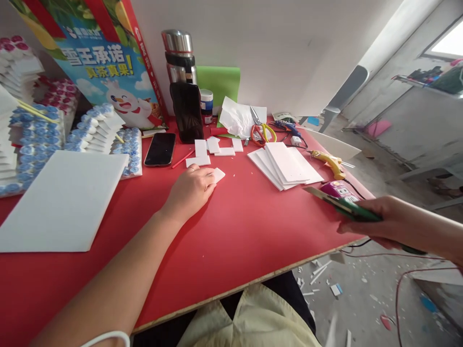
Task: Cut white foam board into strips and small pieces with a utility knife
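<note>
My left hand [191,189] rests on the red table with its fingers closed on a small white foam board piece [219,174]. Just beyond it lie several more small white pieces [200,148]. At the right, over the table's edge, my right hand [390,221] grips a green utility knife [356,210], its blade out and pointing left. Between the hands, farther back, sits a loose stack of larger white foam boards [284,166]. Part of the knife handle is hidden by my fingers.
A large white board [65,200], a black phone [160,149] and a red pen [183,158] lie left. Behind stand a steel thermos [178,43] and an upright dark phone [187,113]. Scissors [263,131] and a yellow glue gun [328,161] lie toward the right.
</note>
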`<action>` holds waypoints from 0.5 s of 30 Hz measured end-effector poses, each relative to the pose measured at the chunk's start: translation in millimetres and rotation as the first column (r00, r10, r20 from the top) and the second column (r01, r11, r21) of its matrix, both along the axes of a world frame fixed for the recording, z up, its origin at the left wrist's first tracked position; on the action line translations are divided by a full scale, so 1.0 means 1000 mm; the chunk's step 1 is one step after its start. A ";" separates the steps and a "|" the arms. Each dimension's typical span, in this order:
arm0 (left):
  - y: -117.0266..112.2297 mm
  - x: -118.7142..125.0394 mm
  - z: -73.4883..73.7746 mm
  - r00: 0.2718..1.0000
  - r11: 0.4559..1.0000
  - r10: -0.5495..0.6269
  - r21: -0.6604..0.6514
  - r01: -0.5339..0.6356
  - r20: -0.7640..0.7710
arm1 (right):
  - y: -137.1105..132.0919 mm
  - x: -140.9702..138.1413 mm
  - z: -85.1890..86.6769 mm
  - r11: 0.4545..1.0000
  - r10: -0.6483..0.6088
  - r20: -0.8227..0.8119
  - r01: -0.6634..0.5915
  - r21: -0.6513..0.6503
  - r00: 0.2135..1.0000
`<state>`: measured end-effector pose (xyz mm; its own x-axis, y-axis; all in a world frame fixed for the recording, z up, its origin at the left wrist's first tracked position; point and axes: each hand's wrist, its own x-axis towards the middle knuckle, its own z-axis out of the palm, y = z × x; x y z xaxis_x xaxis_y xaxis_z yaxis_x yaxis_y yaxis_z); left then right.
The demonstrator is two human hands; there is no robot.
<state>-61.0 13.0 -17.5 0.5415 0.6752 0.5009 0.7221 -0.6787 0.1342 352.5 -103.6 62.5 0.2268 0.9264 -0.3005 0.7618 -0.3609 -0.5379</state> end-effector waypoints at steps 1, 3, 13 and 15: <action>0.000 0.000 0.000 1.000 1.000 0.001 -0.004 -0.001 0.007 | 0.010 -0.012 0.004 0.990 0.068 -0.014 -0.069 -0.120 0.998; 0.001 -0.001 -0.001 1.000 1.000 -0.001 -0.016 0.001 0.016 | 0.027 -0.035 0.012 0.991 0.051 -0.052 -0.057 -0.121 0.997; -0.002 -0.006 0.003 0.999 0.992 0.043 -0.117 -0.039 0.027 | 0.127 -0.210 0.005 0.929 0.346 -0.654 -0.146 0.341 0.673; -0.002 -0.011 0.004 0.997 0.986 0.046 -0.163 -0.034 0.068 | 0.147 -0.227 -0.014 0.923 0.343 -0.690 -0.093 0.373 0.638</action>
